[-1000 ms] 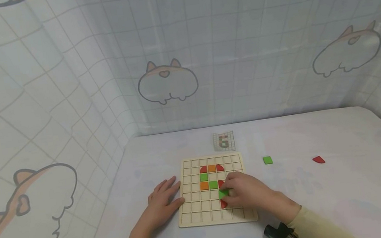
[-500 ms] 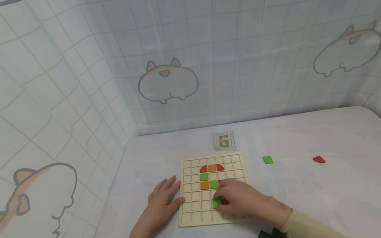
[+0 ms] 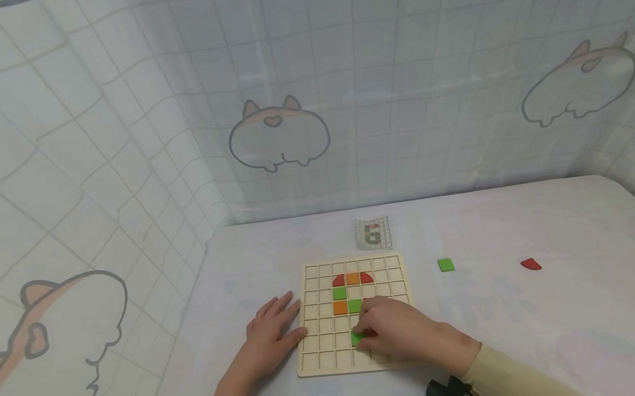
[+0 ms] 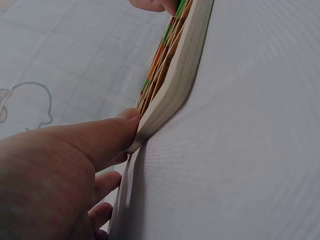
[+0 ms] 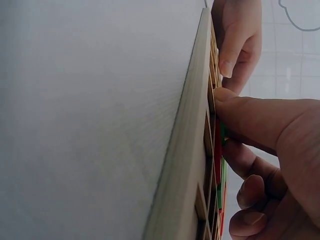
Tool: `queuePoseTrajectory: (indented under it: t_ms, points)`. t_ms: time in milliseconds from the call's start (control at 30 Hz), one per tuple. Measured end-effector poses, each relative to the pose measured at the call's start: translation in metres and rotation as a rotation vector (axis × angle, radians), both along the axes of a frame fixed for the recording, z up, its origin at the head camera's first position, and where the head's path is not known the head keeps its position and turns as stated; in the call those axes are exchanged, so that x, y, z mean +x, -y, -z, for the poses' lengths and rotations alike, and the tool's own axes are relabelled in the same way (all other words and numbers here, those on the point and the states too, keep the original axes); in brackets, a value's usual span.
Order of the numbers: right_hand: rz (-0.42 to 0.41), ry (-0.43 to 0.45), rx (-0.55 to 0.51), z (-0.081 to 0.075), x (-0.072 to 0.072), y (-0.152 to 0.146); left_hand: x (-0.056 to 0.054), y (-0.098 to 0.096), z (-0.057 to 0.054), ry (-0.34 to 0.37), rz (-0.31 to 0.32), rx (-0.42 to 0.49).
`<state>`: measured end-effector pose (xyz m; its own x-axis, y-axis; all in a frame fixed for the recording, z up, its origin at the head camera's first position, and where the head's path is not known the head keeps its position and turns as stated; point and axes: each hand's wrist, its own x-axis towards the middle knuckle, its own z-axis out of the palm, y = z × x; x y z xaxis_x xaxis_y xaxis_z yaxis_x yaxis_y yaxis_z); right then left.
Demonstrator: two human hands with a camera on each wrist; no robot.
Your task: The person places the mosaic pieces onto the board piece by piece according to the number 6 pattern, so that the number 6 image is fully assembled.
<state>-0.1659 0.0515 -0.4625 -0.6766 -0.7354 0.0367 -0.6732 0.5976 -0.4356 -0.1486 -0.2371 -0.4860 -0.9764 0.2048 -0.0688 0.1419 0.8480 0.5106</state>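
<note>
A wooden grid board (image 3: pixel 320 346) lies on the table with coloured tiles in its cells. My right hand (image 3: pixel 406 331) pinches a green square tile (image 3: pixel 357 338) between thumb and forefinger, low over the board's lower middle cells. A red tile (image 3: pixel 372 333) beside it is mostly covered by the fingers. In the right wrist view the thumb (image 5: pixel 250 112) is right at the grid. My left hand (image 3: pixel 272 333) rests flat on the table, its thumb (image 4: pixel 115 132) touching the board's left edge. Further up sit red, orange and green tiles, including an orange square (image 3: pixel 352 279).
A small pattern card (image 3: pixel 373 234) with a coloured figure lies behind the board. To the right on the white table are a loose green square (image 3: pixel 445 265) and a red quarter-round tile (image 3: pixel 530 264). A patterned curtain (image 3: pixel 403 111) rises at the back and sides.
My right hand has carried the green square tile left and toward me, to beside the lower red tile. My left hand has stayed in place.
</note>
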Motion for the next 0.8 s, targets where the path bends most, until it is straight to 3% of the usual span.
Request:
queuePoseTrajectory:
  t_ms: [333,800]
  points:
    - [0.003,-0.001,0.037,-0.0015,-0.0005,0.0013,-0.0001,-0.0002,-0.0001,0.005,-0.006,0.002]
    - [0.025,0.022,-0.014,-0.0019,-0.0034,-0.0083,0.0002,-0.0003,-0.0002,-0.006,-0.006,0.009]
